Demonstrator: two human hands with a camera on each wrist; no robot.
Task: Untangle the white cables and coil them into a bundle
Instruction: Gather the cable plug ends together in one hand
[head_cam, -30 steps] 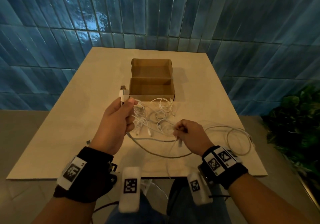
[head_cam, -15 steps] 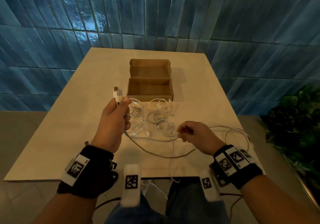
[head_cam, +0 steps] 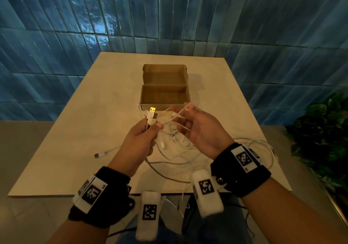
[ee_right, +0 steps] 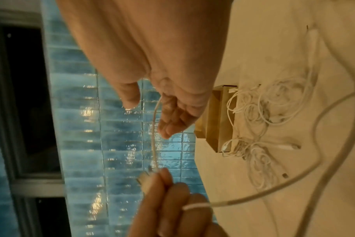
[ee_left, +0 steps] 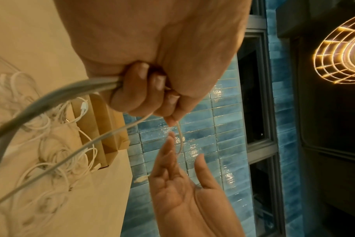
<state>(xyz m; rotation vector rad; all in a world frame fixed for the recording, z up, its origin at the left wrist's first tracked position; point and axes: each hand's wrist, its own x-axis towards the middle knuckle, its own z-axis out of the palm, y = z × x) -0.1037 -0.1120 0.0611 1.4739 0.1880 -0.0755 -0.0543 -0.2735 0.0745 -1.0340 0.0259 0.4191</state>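
My left hand [head_cam: 145,136] grips two white USB plugs [head_cam: 152,116] and their thick cables [ee_left: 51,96] in a fist, held above the table. The right hand [head_cam: 194,127] hovers beside it, palm turned in and fingers spread. A thin white cable [head_cam: 178,114] runs from the left fist across the right fingers [ee_right: 172,117]; the same strand [ee_left: 179,139] shows in the left wrist view. A tangle of white cables [head_cam: 175,140] lies on the table below both hands, in front of the box. The wrist views show that tangle [ee_right: 259,112] spread beside the box.
An open cardboard box [head_cam: 164,94] stands mid-table behind the tangle. A loose cable end [head_cam: 98,155] lies left of my left wrist. Cable loops [head_cam: 263,149] reach the table's right edge [head_cam: 278,177]. Blue tiled wall behind; a plant [head_cam: 323,130] at right.
Both hands rose off the table and came together. The right hand let go of its pinched strand and opened, palm turned inward. The left fist lifted the plugs higher and to the right.
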